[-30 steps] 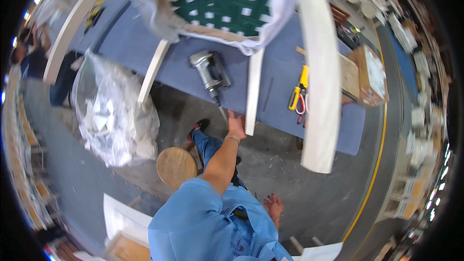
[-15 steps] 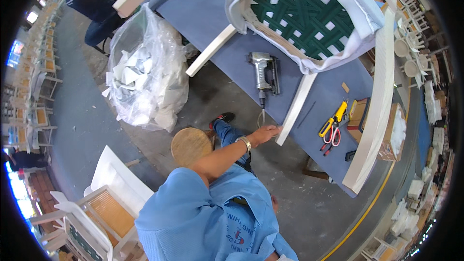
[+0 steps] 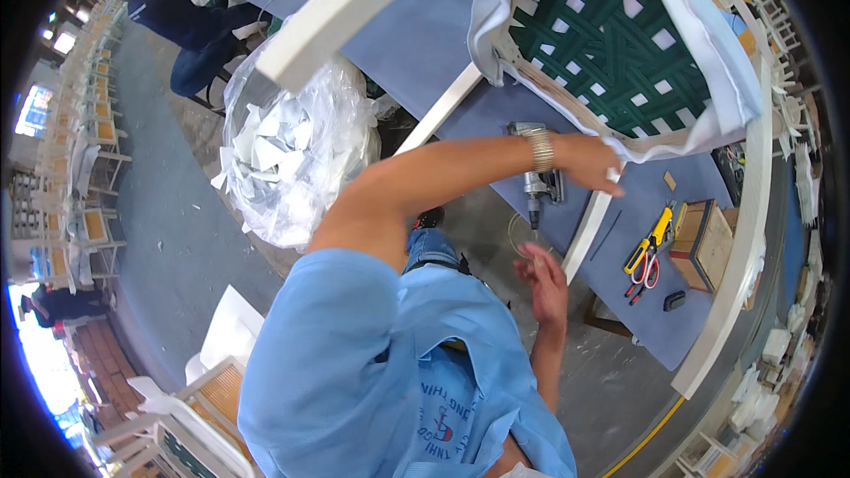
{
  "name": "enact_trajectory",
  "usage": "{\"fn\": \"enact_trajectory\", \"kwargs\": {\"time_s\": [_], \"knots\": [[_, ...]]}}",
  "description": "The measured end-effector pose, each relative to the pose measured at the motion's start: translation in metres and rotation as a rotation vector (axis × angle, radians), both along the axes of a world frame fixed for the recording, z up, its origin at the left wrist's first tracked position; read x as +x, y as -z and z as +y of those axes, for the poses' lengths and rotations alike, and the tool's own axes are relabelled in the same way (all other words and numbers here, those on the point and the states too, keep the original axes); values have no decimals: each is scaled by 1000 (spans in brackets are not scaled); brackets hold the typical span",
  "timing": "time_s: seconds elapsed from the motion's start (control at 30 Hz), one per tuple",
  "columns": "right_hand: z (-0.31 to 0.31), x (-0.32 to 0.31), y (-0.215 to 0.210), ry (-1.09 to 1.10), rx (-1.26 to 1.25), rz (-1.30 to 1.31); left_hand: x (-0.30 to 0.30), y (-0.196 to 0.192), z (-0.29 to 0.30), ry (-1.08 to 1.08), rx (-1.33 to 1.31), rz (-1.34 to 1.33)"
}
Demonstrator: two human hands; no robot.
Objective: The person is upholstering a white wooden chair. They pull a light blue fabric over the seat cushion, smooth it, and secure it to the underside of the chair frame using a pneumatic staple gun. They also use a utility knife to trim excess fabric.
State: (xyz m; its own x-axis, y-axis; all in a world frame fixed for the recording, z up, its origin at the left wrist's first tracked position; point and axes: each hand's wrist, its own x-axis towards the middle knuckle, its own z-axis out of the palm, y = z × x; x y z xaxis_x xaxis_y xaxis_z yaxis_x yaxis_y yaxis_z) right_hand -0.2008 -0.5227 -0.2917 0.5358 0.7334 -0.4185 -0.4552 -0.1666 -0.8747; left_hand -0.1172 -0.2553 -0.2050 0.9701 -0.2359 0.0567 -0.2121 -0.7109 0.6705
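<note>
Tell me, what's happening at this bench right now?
A person in a blue shirt reaches the left hand to the white fabric edge of an upturned seat frame with green webbing on a blue-topped bench. The right hand hangs open and empty below. A staple gun lies beside it.

The left hand point(image 3: 589, 162) covers part of the white fabric edge point(image 3: 673, 146), so its grip there cannot be told. The forearm hides part of the staple gun point(image 3: 538, 184). The right hand point(image 3: 542, 279) is motion-blurred. The chair frame point(image 3: 620, 44) is cut off by the upper edge.
</note>
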Motion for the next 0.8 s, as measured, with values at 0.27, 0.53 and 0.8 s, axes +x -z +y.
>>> {"fn": "enact_trajectory", "kwargs": {"time_s": [0.27, 0.53, 0.8], "knots": [[177, -75, -192, -615, 430, 108, 68, -47, 4, 253, 229, -181], [172, -78, -254, -554, 159, -291, 107, -46, -39, 507, 461, -171], [150, -108, -259, 53, 899, 89, 205, -49, -132, 653, 552, -306]]}}
